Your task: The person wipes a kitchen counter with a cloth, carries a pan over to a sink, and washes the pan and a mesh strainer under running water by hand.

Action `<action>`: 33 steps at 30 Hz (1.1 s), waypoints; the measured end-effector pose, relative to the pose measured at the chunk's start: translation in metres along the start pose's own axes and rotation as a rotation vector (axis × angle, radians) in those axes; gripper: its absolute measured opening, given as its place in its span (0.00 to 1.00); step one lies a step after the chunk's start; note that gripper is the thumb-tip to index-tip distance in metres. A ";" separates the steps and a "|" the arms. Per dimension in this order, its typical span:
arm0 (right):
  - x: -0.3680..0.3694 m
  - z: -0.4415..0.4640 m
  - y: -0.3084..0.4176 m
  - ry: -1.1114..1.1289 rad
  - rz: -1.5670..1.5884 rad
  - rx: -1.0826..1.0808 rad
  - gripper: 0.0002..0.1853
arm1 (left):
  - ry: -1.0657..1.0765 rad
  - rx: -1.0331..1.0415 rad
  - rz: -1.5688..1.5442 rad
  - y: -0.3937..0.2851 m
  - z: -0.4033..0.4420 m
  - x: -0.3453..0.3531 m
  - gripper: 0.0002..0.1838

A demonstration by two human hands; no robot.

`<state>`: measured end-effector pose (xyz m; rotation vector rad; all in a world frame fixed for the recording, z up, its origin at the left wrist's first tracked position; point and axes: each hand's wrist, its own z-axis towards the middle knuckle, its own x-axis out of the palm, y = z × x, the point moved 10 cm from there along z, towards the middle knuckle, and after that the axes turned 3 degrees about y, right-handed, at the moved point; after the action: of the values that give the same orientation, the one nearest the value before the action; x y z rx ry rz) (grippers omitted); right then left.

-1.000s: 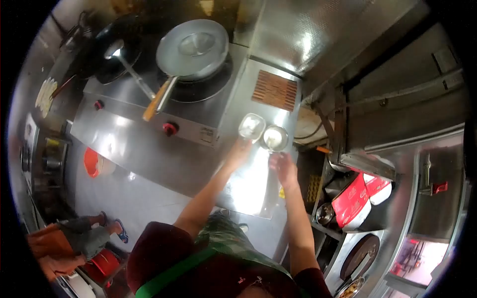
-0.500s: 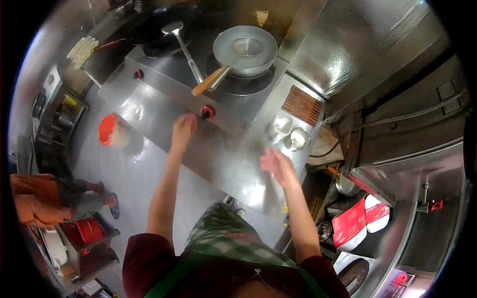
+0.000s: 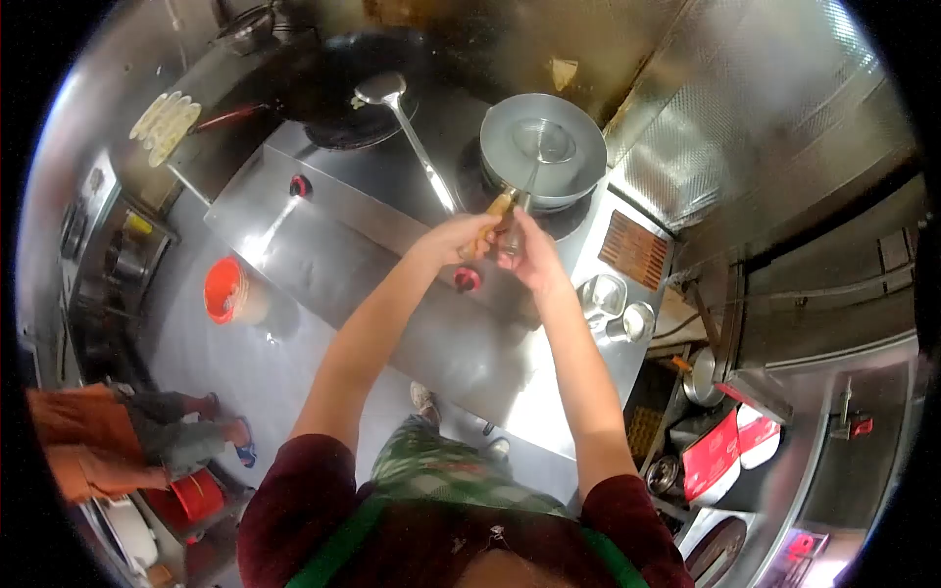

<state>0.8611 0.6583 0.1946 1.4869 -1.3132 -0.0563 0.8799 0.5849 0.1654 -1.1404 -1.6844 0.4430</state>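
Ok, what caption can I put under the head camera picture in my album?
Left hand on a wooden handle, right hand on a metal handle, at the grey pan.

Location: commercial-type kitchen. Evidence: long stainless-steel cooking counter [image 3: 392, 294] with red-and-black round control knobs [image 3: 468, 280] along its front; deep grey metal wok [image 3: 573, 147] seated on one dark burner, long-handled steel ladle [image 3: 417, 147] lying beside it. Walls near the range: sheet metal, dimpled panel [image 3: 774, 108] at right. Orange-rimmed pale bucket [image 3: 233, 292] on grey floor. Second person in orange top [image 3: 88, 441] stands near metal shelving at left. Wearer in green-and-white checked apron [image 3: 446, 470].
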 end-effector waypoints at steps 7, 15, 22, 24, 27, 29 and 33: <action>-0.034 -0.076 0.089 -0.256 -0.738 -0.232 0.05 | -0.076 0.101 0.169 -0.025 -0.036 0.031 0.09; 0.004 -0.201 0.138 -0.422 -1.414 -0.615 0.12 | -0.200 0.236 0.263 -0.034 -0.170 0.066 0.12; 0.031 -0.216 0.044 -0.079 -1.361 -0.566 0.21 | -0.437 0.261 -0.039 0.051 -0.319 0.048 0.12; 0.045 -0.208 0.013 0.003 -1.239 -0.448 0.20 | -0.552 0.258 -0.044 0.073 -0.360 0.036 0.12; 0.094 -0.192 -0.044 0.142 -1.119 -0.372 0.18 | -0.706 0.299 -0.068 0.097 -0.427 0.005 0.13; 0.122 -0.167 -0.102 0.310 -1.045 -0.369 0.15 | -0.788 0.344 -0.141 0.114 -0.470 -0.022 0.13; 0.223 -0.137 -0.206 0.541 -1.111 -0.353 0.15 | -0.940 0.428 -0.266 0.149 -0.549 -0.093 0.14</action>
<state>1.1720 0.5444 0.2311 1.5900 0.0531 -0.5304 1.4375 0.4574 0.2378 -0.3642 -2.3239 1.2259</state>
